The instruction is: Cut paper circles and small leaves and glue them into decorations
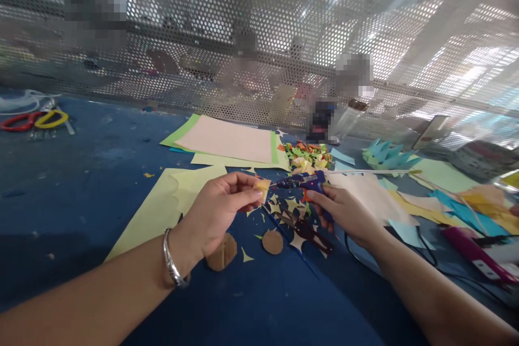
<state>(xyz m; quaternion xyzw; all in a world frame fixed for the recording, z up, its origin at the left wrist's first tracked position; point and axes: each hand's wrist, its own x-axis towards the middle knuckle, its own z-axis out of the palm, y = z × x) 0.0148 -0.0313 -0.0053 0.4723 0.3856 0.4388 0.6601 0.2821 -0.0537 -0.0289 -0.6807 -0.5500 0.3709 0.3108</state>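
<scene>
Between the thumb and fingers of my left hand (231, 203) is a small piece of yellow-orange paper (263, 188). My right hand (340, 208) grips a blue glue gun (302, 179) with an orange trigger, a long pale glue stick (368, 172) poking out of its back. The gun's nozzle points left and meets or nearly meets the paper's edge; I cannot tell which. Below lie two brown cardboard discs (272, 242), the left one partly hidden by my left hand, and cream paper scraps (298, 242) around dark-handled scissors or pliers (310, 231).
Pink and green paper sheets (231, 138) lie ahead, with a pile of cut paper bits (308, 155) beside them. Red and yellow scissors (54, 119) are at far left. Coloured papers (458, 208), a magenta power strip (474, 254) and a black cord (433, 265) lie right. A perforated metal screen (182, 27) stands behind.
</scene>
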